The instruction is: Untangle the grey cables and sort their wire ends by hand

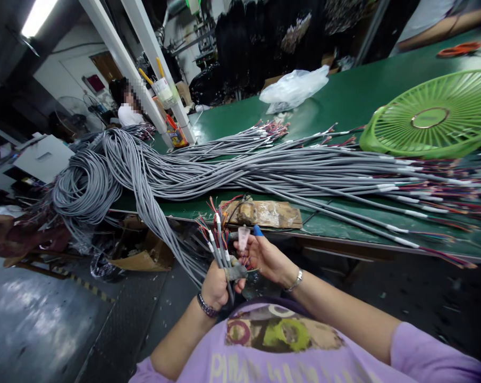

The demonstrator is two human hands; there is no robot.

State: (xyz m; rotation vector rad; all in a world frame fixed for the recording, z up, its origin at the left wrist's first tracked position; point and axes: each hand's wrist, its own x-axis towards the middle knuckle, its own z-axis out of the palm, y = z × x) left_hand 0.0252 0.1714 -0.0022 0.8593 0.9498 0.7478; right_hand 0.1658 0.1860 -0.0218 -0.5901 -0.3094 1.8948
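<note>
My left hand is closed round several grey cables whose white-banded ends and thin coloured wires point up; grey wrapping covers its thumb. Beside it on the right, my right hand has its fingers pinched at thin wires near the left thumb, and a blue cover sits on one fingertip. A small pale translucent piece shows at the right fingers; how it is held cannot be made out. Just beyond the hands, a worn wooden board with a lump on it lies at the table's edge.
Long grey cables run across the green table. A green fan cover, a plastic bag and orange-handled scissors lie on it. White posts rise behind. A person is at the back left, another person's arm at upper right.
</note>
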